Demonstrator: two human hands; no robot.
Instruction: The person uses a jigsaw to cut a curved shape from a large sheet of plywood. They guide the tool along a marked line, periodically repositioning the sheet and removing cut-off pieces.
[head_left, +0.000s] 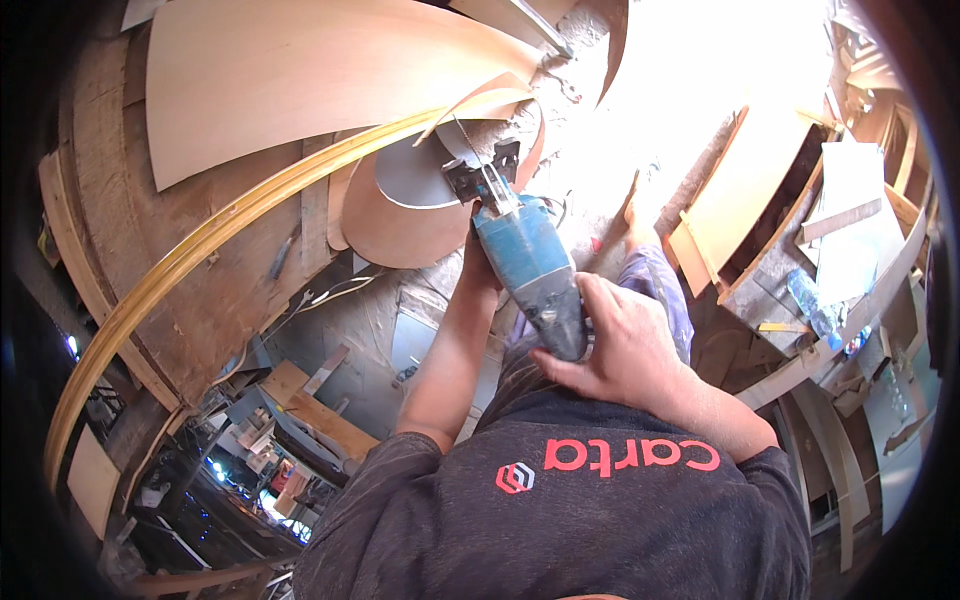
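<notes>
Jigsaw [525,250] looks heavy, rigid; blade [466,142] thin, likely fragile. Best held by dark rear body [555,318], right hand [638,340] with fingers [598,296] clasping it; left hand [481,262] mostly hidden, can't tell hold.

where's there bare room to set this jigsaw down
Bare wooden bench shows left of the jigsaw, between curved yellow strip and pale plywood sheet, and between strip and slim tool. Right side is crowded: plastic bottle, wood offcuts.

Dark shirt [560,530] — red lettering [632,455] across chest — red-and-white emblem [515,478] beside
</notes>
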